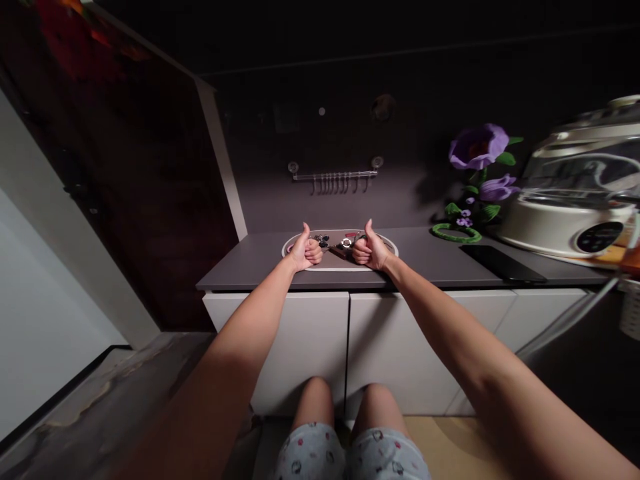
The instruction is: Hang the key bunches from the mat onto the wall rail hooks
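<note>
My left hand and my right hand are closed in fists with thumbs raised, resting at the near rim of a white-edged oval tray. Neither hand holds anything. Between them on the tray lie a bunch of keys, a silver ring and a dark brown flat item. A small red object sits at the far side. My fists hide part of the tray.
The tray stands on a dark grey countertop above white cabinet doors. To the right are a black phone or tablet, purple artificial flowers and a cream electric cooker. A metal hook rail is fixed on the wall.
</note>
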### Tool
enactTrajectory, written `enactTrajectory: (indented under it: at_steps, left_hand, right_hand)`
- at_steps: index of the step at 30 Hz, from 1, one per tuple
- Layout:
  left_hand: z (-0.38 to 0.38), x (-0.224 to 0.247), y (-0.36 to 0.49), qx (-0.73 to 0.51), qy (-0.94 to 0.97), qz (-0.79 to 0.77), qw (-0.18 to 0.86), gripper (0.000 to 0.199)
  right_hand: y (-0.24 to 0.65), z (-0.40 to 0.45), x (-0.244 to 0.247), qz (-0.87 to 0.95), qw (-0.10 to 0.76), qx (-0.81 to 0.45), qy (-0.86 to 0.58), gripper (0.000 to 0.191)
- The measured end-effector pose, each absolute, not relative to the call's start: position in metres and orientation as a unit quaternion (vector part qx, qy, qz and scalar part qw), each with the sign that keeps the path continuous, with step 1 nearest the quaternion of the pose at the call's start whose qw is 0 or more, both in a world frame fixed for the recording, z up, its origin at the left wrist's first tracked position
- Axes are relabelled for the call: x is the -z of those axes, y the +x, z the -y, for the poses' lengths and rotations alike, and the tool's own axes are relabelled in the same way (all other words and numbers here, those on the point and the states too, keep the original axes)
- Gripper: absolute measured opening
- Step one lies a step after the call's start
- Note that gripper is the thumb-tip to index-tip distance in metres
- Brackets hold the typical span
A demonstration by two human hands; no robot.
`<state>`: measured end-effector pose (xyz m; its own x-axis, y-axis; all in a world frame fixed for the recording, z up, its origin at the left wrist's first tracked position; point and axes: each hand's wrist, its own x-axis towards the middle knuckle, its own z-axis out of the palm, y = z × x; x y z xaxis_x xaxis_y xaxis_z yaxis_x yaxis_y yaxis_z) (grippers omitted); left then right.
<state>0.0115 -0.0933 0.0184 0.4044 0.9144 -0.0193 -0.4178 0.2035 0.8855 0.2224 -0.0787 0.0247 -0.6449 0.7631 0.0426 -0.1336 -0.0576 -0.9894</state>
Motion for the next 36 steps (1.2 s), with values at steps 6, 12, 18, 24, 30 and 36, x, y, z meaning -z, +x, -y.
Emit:
enactTrajectory:
  at_steps: [6,12,18,24,30,36]
  left_hand:
    - [0.091,-0.017,0.011,-0.455,0.451,-0.271,0.718,0.061]
    - [0.086,-0.032,0.006,-0.467,0.482,-0.315,0.672,0.041]
    - [0.061,-0.055,-0.016,-0.552,0.575,-0.398,0.454,0.016]
    - [0.031,-0.060,-0.034,-0.522,0.681,-0.460,0.230,0.007]
    - [0.005,-0.043,-0.040,-0.503,0.704,-0.476,0.158,0.008]
    - [-0.011,-0.017,-0.042,-0.444,0.719,-0.522,0.113,0.005]
  right_hand:
    - [0.221,0.080,-0.025,0.601,0.337,-0.677,-0.260,0.067]
    - [0.205,0.073,-0.039,0.619,0.388,-0.619,-0.290,0.059]
    - [0.168,0.050,-0.059,0.627,0.482,-0.510,-0.337,0.033]
    - [0.132,0.017,-0.059,0.656,0.492,-0.441,-0.365,0.010]
    - [0.113,-0.020,-0.043,0.727,0.482,-0.273,-0.406,0.005]
    - [0.119,-0.030,-0.026,0.814,0.393,-0.138,-0.406,0.009]
